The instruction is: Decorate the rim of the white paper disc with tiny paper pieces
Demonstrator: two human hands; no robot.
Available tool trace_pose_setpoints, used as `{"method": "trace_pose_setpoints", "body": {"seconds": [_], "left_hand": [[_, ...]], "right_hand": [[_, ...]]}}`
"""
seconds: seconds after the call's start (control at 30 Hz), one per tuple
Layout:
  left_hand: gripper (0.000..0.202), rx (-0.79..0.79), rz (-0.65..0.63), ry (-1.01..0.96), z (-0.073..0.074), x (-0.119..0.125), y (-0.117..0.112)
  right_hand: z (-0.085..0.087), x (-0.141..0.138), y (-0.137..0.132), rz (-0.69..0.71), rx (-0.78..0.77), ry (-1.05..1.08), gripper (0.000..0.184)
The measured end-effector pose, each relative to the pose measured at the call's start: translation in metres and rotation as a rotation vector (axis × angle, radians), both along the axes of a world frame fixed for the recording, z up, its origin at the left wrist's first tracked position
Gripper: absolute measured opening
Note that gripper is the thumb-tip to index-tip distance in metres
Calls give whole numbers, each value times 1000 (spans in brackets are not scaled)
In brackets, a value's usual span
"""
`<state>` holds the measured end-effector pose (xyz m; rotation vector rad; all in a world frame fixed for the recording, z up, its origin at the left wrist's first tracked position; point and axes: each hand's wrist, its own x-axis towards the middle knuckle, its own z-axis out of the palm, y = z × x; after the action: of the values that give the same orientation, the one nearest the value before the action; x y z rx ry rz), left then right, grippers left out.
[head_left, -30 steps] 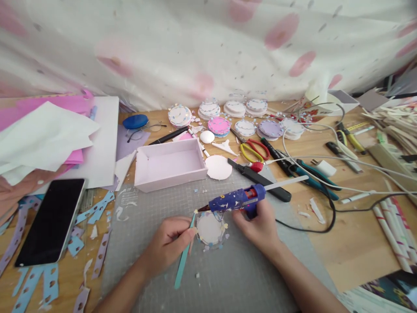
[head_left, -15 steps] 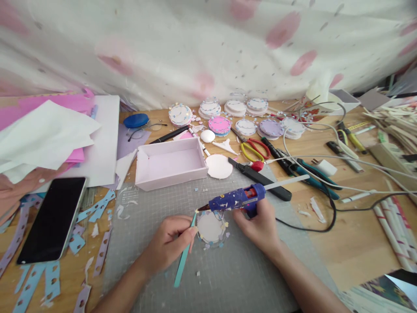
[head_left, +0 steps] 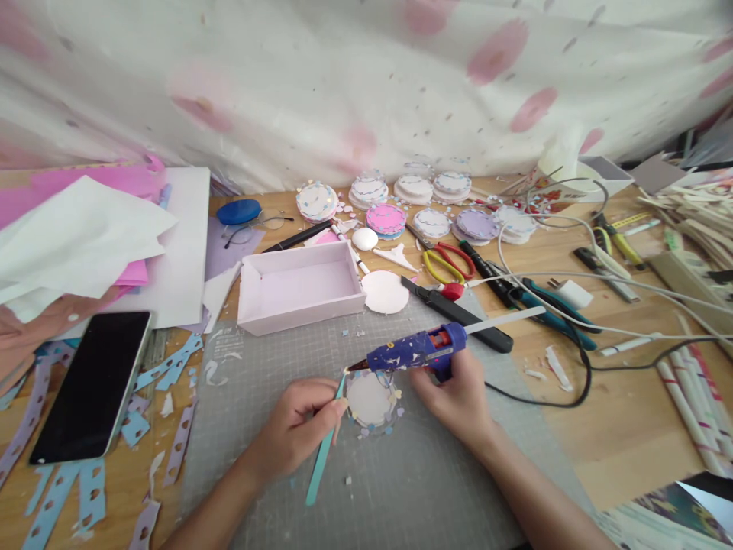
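My right hand (head_left: 455, 401) grips a blue hot-glue gun (head_left: 412, 351), its nozzle pointing left at the top of a teal paper strip (head_left: 324, 452). My left hand (head_left: 298, 428) pinches that strip against the left rim of a small white round disc (head_left: 368, 400) edged with tiny pastel hearts. The disc lies on a grey cutting mat (head_left: 286, 374) between both hands. A white glue stick juts from the back of the gun.
A pale pink open box (head_left: 298, 286) stands behind the mat, with a plain white disc (head_left: 384, 292) beside it. Several decorated discs (head_left: 385, 220), scissors (head_left: 447, 263), a black knife (head_left: 458, 315), pliers and cables lie at the back right. A dark phone (head_left: 92, 386) and punched paper strips lie left.
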<state>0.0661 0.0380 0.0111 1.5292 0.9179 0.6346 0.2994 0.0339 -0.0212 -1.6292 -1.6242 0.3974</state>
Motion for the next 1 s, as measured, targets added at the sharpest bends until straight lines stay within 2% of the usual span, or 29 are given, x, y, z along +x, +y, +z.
{"method": "trace_pose_setpoints", "body": {"seconds": [0.63, 0.83, 1.0], "left_hand": [[49, -16, -15, 8, 1, -1, 0], [48, -16, -20, 5, 0, -2, -1], [48, -27, -11, -13, -1, -2, -1]], "right_hand": [[8, -1, 2, 0, 62, -88, 7], [10, -4, 2, -47, 67, 10, 11], [21, -8, 8, -120, 76, 179, 19]]}}
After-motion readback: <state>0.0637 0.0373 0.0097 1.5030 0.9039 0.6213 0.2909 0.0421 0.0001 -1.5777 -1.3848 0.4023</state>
